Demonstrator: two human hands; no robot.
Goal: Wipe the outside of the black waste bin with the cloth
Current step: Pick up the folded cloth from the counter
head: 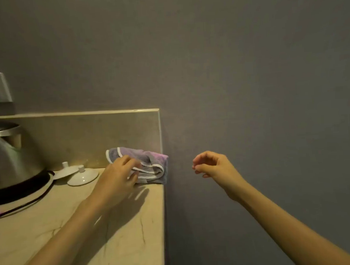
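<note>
Cloth (149,164) on counter (124,227) corner, right of lids (83,176) and kettle (9,158).

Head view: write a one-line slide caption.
Left hand reaches the purple cloth at the countertop corner; right hand hangs empty.

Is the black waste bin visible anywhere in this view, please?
No, only the counter, cloth, kettle and both hands show.

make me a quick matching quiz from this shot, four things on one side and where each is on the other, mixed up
Things:
1. cloth
2. kettle
3. two white lids
4. right hand

Places:
A. far left of the counter, on a black base
B. in the air in front of the grey wall, holding nothing
C. back right corner of the counter, under the left hand's fingers
D. on the counter between kettle and cloth

Pairs: 1-C, 2-A, 3-D, 4-B
</note>
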